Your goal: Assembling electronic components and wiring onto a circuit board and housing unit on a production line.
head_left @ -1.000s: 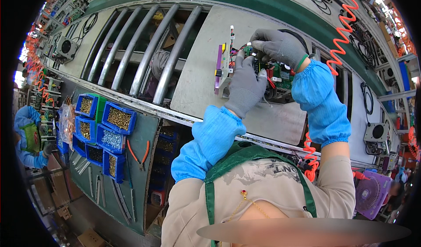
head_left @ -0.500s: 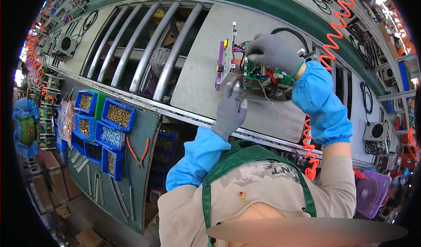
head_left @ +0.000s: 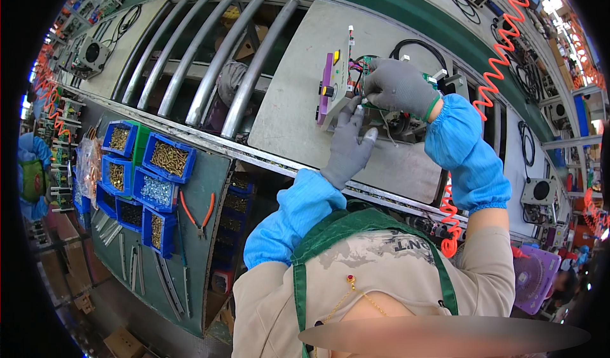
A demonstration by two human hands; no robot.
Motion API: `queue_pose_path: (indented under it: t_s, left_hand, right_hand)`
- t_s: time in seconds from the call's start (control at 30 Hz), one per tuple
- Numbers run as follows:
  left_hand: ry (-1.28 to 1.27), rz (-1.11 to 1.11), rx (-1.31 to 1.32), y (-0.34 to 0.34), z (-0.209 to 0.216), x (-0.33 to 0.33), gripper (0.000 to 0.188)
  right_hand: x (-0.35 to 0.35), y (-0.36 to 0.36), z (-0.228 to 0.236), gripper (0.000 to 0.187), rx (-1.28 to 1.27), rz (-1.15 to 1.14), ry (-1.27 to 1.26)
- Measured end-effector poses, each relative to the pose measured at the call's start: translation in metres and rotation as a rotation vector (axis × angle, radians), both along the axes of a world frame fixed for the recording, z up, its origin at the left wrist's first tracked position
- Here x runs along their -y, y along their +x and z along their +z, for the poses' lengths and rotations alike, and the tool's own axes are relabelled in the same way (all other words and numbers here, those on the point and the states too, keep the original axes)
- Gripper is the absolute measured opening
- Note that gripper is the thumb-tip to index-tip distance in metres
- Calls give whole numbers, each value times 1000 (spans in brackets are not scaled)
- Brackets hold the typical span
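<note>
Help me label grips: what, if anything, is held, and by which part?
It cannot be told: left hand and right hand are at the device, any hold hidden from view.

Left hand point(head_left: 349, 147) beside curled right hand point(head_left: 399, 87)

electronics assembly point(head_left: 399, 124) partly hidden by right fingers point(head_left: 377, 86), carton point(head_left: 124, 343) cut off

Illumination on the bench point(head_left: 289, 107) is bright; metal rollers point(head_left: 260, 67) show highlights. Fisheye distortion curves straight edges; corners are black.
</note>
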State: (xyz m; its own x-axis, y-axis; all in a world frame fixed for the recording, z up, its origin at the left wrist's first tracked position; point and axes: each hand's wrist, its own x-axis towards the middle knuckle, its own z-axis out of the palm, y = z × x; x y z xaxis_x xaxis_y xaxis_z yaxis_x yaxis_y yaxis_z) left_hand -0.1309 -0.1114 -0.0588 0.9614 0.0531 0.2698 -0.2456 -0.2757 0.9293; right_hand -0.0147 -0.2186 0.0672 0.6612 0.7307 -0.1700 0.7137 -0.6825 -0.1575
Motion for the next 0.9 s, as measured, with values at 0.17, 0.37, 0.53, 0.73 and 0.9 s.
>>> queue_pose_path:
  t_s: [0.17,0.37,0.53,0.73,0.9]
  left_hand:
    - [-87,-40,-22,-1,0,1,59]
    - [-154,-39,-94,1,1,3,56]
    - [-168,-53,-112,0,1,2,56]
    - [-69,-31,10,2,-2,0,54]
    - [-8,-67,-137,1,-3,-5,52]
  right_hand:
    - [-8,-5,2,15,56,-36,-88]
    - [-25,-17,4,18,231,10,-277]
    - [-32,-10,11,19,111,2,-320]
    - [-25,-8,12,17,84,-8,-242]
    - [-37,-9,-1,19,162,63,-263]
